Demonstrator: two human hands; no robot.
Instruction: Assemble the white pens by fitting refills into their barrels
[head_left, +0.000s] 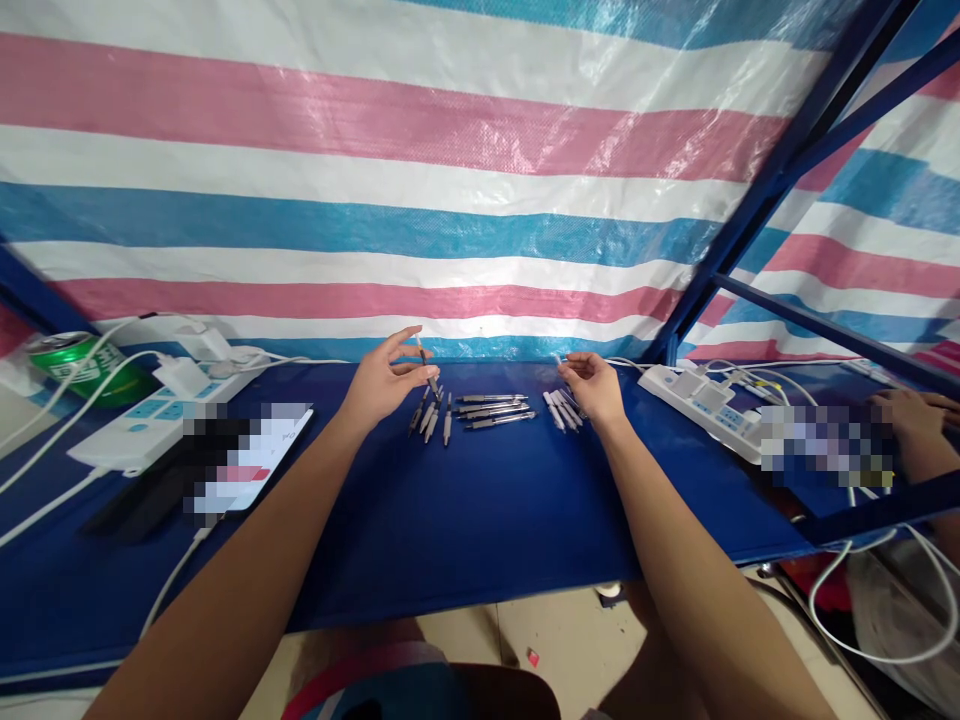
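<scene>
Between the hands [386, 382] [592, 385], pens [491, 409], lying sideways

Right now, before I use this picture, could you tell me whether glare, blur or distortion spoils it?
Head view: bright glare patches on the striped sheet; head view: wide-angle stretching toward the edges, where the can looks skewed; head view: blocky pixels cover part of the phone; head view: the pens are distinguishable, but too small for fine detail.

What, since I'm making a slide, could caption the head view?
Pens on a blue table, one held in the left hand.
</scene>
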